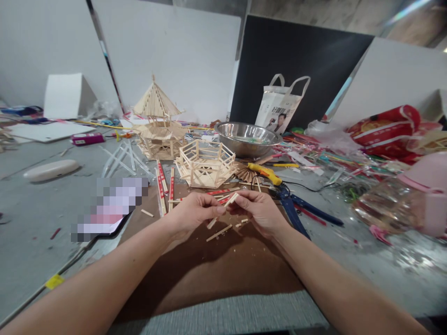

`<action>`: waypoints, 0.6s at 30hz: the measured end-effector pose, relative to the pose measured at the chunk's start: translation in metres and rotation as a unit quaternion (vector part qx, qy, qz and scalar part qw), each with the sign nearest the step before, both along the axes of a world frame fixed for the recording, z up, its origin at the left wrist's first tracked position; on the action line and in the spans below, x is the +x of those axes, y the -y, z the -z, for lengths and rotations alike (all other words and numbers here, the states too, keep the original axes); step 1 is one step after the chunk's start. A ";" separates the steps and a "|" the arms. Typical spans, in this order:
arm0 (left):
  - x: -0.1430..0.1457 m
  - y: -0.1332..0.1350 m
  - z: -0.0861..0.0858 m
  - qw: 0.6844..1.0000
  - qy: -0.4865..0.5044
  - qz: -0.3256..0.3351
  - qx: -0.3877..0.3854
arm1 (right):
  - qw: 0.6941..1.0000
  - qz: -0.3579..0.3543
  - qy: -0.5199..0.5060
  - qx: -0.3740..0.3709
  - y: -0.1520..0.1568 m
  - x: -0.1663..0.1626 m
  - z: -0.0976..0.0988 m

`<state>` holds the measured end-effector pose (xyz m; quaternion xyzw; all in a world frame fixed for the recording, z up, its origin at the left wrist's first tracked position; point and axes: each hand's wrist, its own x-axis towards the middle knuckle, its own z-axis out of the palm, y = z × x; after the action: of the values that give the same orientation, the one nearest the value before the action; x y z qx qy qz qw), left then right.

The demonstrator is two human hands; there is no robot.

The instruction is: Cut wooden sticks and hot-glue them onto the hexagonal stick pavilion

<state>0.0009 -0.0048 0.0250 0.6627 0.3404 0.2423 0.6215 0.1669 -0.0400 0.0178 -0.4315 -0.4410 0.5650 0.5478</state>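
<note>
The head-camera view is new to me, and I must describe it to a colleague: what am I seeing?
There is no machine: these are one person's bare left hand and right hand, seen by one camera worn on the head, looking forward and down. Together they hold short pale wooden sticks; how many is hard to tell. Below lies a flat brown sheet. Beyond the hands stand a pale wooden stick pavilion with a pointed roof, an open-topped pale wooden frame with railings, and a round shiny metal bowl.
</note>
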 end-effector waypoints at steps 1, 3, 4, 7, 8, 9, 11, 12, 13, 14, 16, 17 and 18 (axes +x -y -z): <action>0.000 0.000 0.000 1.000 0.000 0.001 0.002 | 1.000 0.000 0.000 -0.002 0.000 0.000 0.000; 0.000 0.000 0.000 1.000 -0.003 0.003 0.004 | 1.000 0.000 -0.002 -0.003 0.000 0.000 -0.001; 0.000 0.000 0.000 1.000 -0.005 0.004 0.005 | 1.000 0.001 -0.002 -0.003 0.000 -0.001 -0.001; 0.000 0.000 0.000 1.000 -0.009 0.006 0.008 | 1.000 0.000 0.000 0.000 0.000 -0.001 -0.001; 0.000 0.000 0.000 1.000 -0.010 0.006 0.008 | 1.000 -0.001 0.001 0.001 0.000 -0.001 -0.001; 0.000 -0.001 0.001 1.000 -0.011 0.005 0.009 | 1.000 -0.001 0.001 0.003 0.000 -0.001 -0.001; 0.000 -0.001 0.001 1.000 -0.010 0.004 0.008 | 1.000 -0.001 0.002 0.004 0.001 -0.001 -0.001; 0.000 -0.001 0.001 1.000 -0.009 0.004 0.009 | 1.000 -0.002 0.002 0.003 0.001 -0.001 -0.001; 0.000 0.000 0.001 1.000 -0.008 0.003 0.010 | 1.000 -0.002 0.002 0.002 0.001 -0.001 -0.001; -0.001 0.000 0.001 1.000 -0.007 0.004 0.011 | 1.000 -0.003 0.003 0.000 0.001 0.000 -0.001; -0.001 0.000 0.001 1.000 -0.008 0.006 0.011 | 1.000 -0.003 0.002 -0.001 0.000 0.000 0.000; -0.001 0.000 0.001 1.000 -0.008 0.005 0.010 | 1.000 -0.004 0.001 -0.002 0.000 0.000 0.000; 0.000 0.000 0.001 1.000 -0.009 0.002 0.009 | 1.000 -0.004 -0.001 -0.003 0.000 0.000 0.000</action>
<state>0.0006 -0.0047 0.0238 0.6709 0.3422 0.2383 0.6132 0.1672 -0.0396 0.0181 -0.4310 -0.4407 0.5691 0.5442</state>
